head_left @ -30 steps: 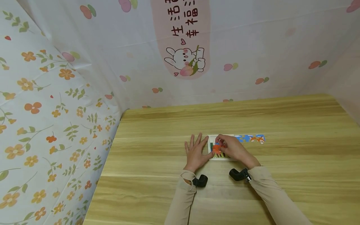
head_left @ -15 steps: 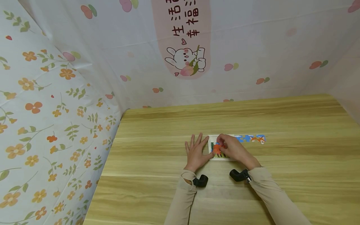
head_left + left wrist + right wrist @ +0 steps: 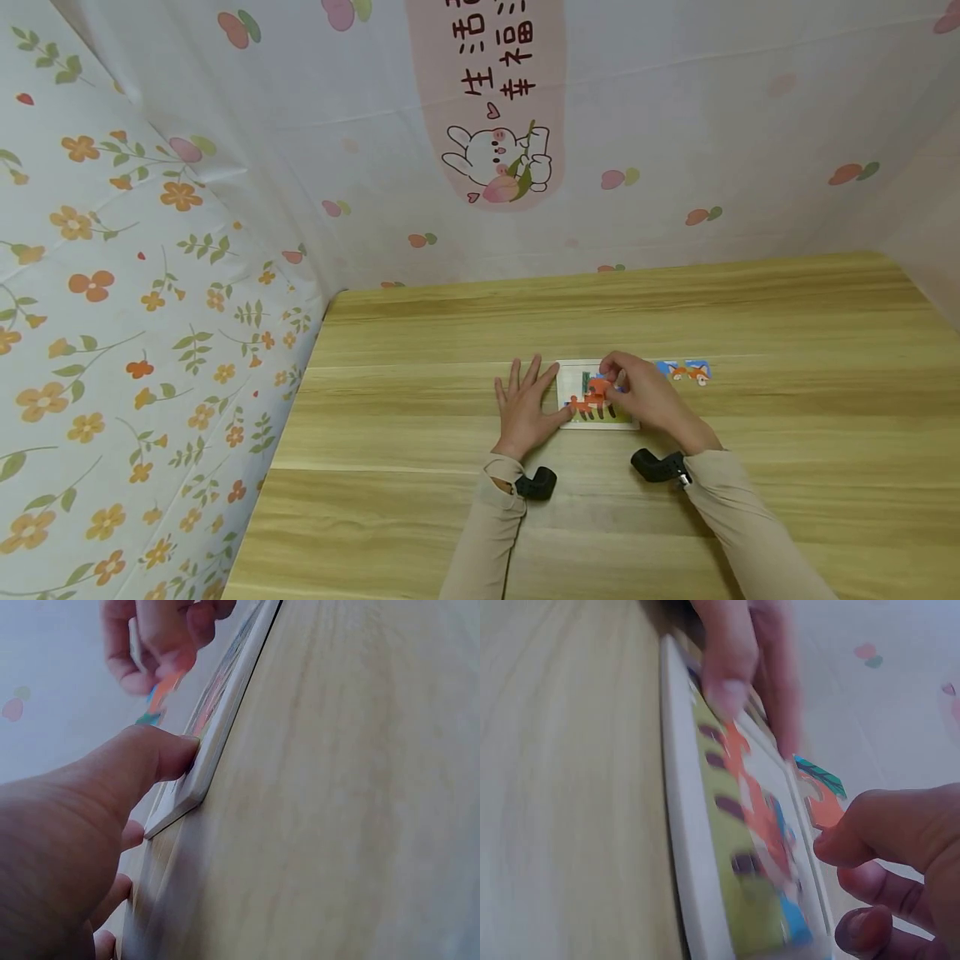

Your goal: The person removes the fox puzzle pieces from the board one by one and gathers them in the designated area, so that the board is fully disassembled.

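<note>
My right hand (image 3: 651, 398) pinches an orange puzzle piece (image 3: 821, 802) with a green and blue edge between thumb and fingertips. In the right wrist view the piece is tilted and raised above the white-framed puzzle tray (image 3: 686, 802). The lower part of the tray is filled with joined pieces, showing orange shapes and dark legs on green; its upper left is bare white. My left hand (image 3: 522, 414) lies at the tray's left side with fingers spread on the table. Its thumb (image 3: 176, 755) presses on the tray's near left corner.
Right of the tray lie puzzle pieces with a fox face (image 3: 688, 372) and blue background, partly hidden by my right hand. The wood-grain table (image 3: 420, 433) meets a printed cloth wall (image 3: 480, 242) at the back. Each wrist carries a black camera mount (image 3: 537, 483).
My right hand has moved to the right, lifting the orange puzzle piece off the left part of the tray and uncovering bare white there. My left hand has stayed in place.
</note>
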Demonstrator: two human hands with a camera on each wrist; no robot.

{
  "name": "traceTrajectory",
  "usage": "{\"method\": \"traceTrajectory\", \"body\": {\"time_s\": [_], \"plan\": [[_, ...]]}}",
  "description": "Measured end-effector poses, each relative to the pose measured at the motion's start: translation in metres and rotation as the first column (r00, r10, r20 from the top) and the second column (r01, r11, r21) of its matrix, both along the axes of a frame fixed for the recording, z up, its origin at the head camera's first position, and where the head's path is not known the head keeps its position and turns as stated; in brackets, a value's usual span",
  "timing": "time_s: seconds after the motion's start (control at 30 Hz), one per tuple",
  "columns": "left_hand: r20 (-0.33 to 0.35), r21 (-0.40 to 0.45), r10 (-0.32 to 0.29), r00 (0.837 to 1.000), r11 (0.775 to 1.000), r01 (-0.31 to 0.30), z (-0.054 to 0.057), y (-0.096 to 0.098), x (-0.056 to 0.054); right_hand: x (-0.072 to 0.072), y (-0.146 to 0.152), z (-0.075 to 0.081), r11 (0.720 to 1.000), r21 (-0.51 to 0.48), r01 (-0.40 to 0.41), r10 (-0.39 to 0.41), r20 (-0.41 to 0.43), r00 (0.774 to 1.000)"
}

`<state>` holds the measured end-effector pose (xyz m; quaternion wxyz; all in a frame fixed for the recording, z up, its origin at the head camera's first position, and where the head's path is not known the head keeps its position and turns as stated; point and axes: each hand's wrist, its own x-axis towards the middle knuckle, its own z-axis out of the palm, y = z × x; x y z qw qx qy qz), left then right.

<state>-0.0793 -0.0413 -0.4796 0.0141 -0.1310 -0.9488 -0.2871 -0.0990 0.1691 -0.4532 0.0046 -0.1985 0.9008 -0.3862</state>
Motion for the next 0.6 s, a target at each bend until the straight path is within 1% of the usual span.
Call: {"method": "traceTrajectory", "body": {"time_s": [0.3,0.6], "plan": [[-0.012,-0.007,0.001,1.0,1.0,-0.001,0.001,0.0,0.001,0.006,0.034,0.005,0.998,0.021,0.053,-0.053,-0.005,0.999],[-0.015,-0.006,0.004,1.0,1.0,-0.005,0.002,0.001,0.002,0.01,0.058,0.006,0.997,0.04,0.063,-0.064,0.03,0.998]]}}
